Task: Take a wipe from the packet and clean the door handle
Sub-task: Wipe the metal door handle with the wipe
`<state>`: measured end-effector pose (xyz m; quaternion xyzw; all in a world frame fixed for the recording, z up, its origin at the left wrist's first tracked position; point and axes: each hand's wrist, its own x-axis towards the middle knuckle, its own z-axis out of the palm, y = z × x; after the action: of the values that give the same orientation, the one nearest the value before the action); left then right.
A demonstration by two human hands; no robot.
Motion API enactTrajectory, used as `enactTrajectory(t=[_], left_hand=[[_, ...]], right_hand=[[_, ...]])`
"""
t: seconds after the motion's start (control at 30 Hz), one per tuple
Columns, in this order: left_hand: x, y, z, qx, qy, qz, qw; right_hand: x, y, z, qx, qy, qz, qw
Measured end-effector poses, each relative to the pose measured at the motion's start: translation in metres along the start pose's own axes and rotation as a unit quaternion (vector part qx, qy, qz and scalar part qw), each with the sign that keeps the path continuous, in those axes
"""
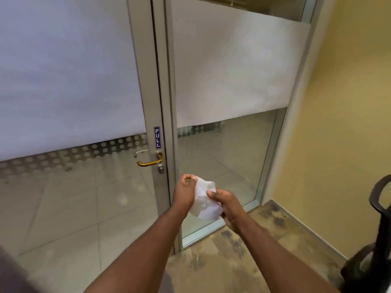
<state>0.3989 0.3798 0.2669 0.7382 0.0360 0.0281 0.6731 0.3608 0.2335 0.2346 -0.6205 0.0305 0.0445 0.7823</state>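
Right, status: both hands are on the wipe point(204, 203), no packet in view. My left hand point(184, 192) is curled nearly closed, pinching the top edge between thumb and fingertips; my right hand point(227, 208) has its thumb pressed on the middle of the sheet with the fingers wrapped behind the lower part. Wipe looks like thin white nonwoven, limp, crumpled and part folded on itself, probably damp, so it'll cling to itself and to skin. Risks as I see them: pull the two grips apart too hard and the sheet could tear or stretch thin; leave it bunched and only a ridge touches metal, so coverage is poor; let go with one hand and the loose half could swing and drag on the door frame point(160, 102) before reaching the target. The door handle point(149, 162) sits up and left of my hands, apart from them, untouched as far as I can judge. It's a brass-coloured lever, glossy, round-section bar with a bend into the pivot, smooth enough that a wet sheet may slide rather than scrub, and pressing down could turn the lever. Lock cylinder point(161, 169) sits just below it, PULL sign point(157, 137) just above. Glass panels are frosted on top, clear lower down, in matte grey aluminium. A dark chair point(378, 208) stands to my right, well clear.
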Motion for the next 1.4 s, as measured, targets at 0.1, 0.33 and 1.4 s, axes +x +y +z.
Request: enactTrajectory(t=[0.1,0.33,1.4], left_hand=[[0.028,-0.008,-0.034,0.025,0.034,0.001,0.999],[0.099,-0.027,-0.081,0.050,0.100,0.014,0.994],[0.398,-0.005,-0.207,0.646,0.266,0.319,0.641]], right_hand=[[0.036,0.004,0.031,-0.025,-0.035,-0.013,0.999],[0.126,0.007,0.088,0.068,-0.033,-0.001,0.997],[0.395,0.067,0.137,-0.170,0.074,-0.139,0.973]])
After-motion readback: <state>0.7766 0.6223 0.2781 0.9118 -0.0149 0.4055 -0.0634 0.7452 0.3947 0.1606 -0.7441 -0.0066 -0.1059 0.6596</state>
